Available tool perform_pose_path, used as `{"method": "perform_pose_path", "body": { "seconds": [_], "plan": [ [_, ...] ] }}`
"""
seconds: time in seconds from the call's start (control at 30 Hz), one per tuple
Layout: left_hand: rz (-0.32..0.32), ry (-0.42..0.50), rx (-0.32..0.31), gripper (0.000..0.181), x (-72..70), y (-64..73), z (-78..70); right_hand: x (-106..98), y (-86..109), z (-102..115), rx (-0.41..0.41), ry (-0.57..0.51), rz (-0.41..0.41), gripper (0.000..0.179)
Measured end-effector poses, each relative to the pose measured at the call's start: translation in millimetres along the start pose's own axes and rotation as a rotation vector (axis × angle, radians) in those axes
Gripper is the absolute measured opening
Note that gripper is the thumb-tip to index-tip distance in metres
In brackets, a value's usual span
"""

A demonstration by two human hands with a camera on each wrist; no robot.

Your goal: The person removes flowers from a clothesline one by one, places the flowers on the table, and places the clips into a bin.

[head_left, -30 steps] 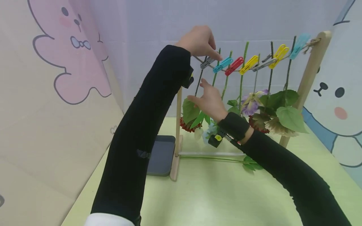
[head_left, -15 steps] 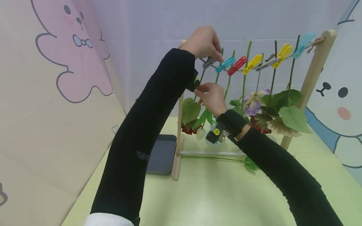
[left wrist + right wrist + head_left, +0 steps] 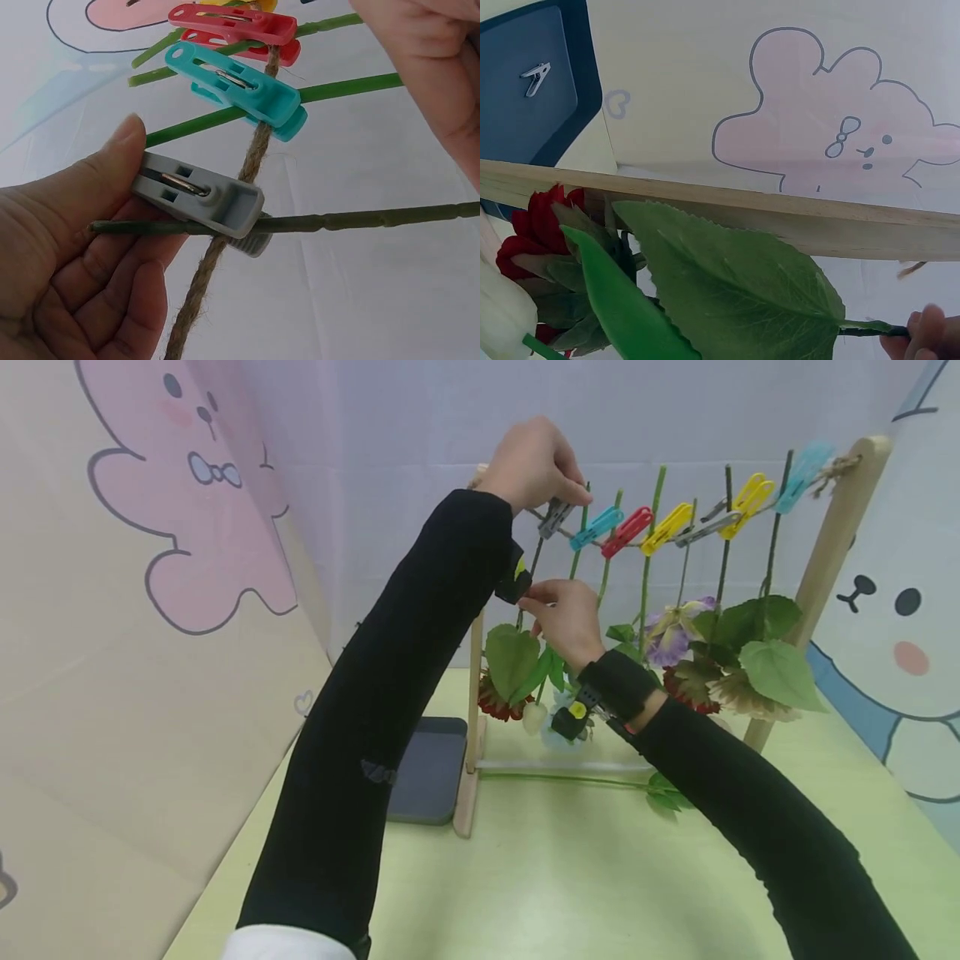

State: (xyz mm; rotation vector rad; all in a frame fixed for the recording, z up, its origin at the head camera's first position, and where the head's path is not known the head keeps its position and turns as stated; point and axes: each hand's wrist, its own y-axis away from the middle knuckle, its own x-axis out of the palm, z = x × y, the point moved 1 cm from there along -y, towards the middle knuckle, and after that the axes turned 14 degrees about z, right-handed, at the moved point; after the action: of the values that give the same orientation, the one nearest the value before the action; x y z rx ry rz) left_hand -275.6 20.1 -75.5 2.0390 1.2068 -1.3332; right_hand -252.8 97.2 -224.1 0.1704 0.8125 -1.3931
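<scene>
High on the wooden frame, my left hand [image 3: 536,464] pinches the handle ends of a grey clothespin [image 3: 202,191]. That clothespin sits over the twine [image 3: 196,296] and a dark green flower stem [image 3: 375,217], whose cut end points toward my left palm. Lower down, my right hand [image 3: 566,622] pinches the same stem between thumb and fingers, just above a broad green leaf [image 3: 735,277]. A red flower [image 3: 536,236] hangs head down below the leaf. Beside the grey clothespin, a turquoise clothespin [image 3: 240,86] and a red clothespin [image 3: 232,26] clip other stems to the twine.
More upside-down flowers, including a purple one [image 3: 671,631], hang to the right. A dark grey tray [image 3: 427,772] with a small clothespin [image 3: 535,79] stands left of the frame's wooden post [image 3: 475,693]. A leafy stem [image 3: 570,779] lies on the table by the crossbar.
My right hand has closed its spread fingers on the stem. The grey clothespin in my left fingers has tilted steeper, and the broad leaf has turned toward the head camera.
</scene>
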Motion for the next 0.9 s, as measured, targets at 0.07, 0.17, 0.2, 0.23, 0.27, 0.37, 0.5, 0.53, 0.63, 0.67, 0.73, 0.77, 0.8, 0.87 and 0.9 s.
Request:
{"method": "perform_pose_path", "body": {
  "seconds": [0.07,0.17,0.2,0.23,0.27,0.37,0.5,0.53,0.63,0.67,0.73,0.77,0.8,0.87,0.9],
  "plan": [
    [-0.019,0.026,-0.008,0.023,-1.5,0.1,-0.3,0.3,-0.2,0.7,-0.003,0.001,-0.003,0.019],
    [-0.041,0.060,-0.010,0.022,-3.8,0.1,-0.9,1.4,0.4,1.1,0.007,-0.008,0.005,0.019],
    [-0.044,0.070,-0.007,0.022,-4.6,0.0,-1.2,1.9,0.8,1.3,0.013,-0.010,0.008,0.020],
    [-0.048,0.078,-0.004,0.022,-5.5,0.1,-1.6,2.4,1.2,1.1,0.018,-0.013,0.013,0.020],
    [-0.051,0.084,0.002,0.022,-6.1,0.3,-2.0,2.8,1.6,0.9,0.023,-0.013,0.017,0.020],
    [-0.056,0.107,0.013,0.022,-8.9,1.3,-3.2,3.5,2.3,-0.2,0.023,-0.004,0.023,0.020],
    [-0.071,0.124,0.024,0.023,-13.0,3.8,-5.1,3.4,3.9,-1.0,0.011,0.007,0.031,0.021],
    [-0.077,0.136,0.027,0.023,-14.3,5.2,-5.8,3.0,4.9,-0.8,0.007,0.010,0.034,0.020],
    [-0.102,0.154,0.061,0.023,-17.9,12.8,-8.6,1.2,10.2,-0.2,-0.024,0.035,0.042,0.020],
    [-0.112,0.163,0.075,0.024,-19.4,17.1,-9.8,0.6,12.7,-0.1,-0.041,0.049,0.046,0.020],
    [-0.140,0.168,0.129,0.025,-22.3,28.2,-11.0,-0.9,18.7,-0.4,-0.087,0.096,0.050,0.020],
    [-0.156,0.162,0.159,0.025,-23.8,35.0,-10.9,-1.6,22.1,-1.2,-0.119,0.132,0.052,0.020],
    [-0.168,0.178,0.186,0.024,-25.7,40.8,-9.4,-2.4,25.7,-1.9,-0.155,0.171,0.053,0.020],
    [-0.199,0.175,0.236,0.026,-29.4,55.6,-5.6,-4.4,33.7,-3.5,-0.230,0.250,0.064,0.018],
    [-0.215,0.154,0.257,0.026,-31.3,62.6,-2.1,-5.3,37.6,-5.0,-0.269,0.297,0.071,0.017]
  ]
}}
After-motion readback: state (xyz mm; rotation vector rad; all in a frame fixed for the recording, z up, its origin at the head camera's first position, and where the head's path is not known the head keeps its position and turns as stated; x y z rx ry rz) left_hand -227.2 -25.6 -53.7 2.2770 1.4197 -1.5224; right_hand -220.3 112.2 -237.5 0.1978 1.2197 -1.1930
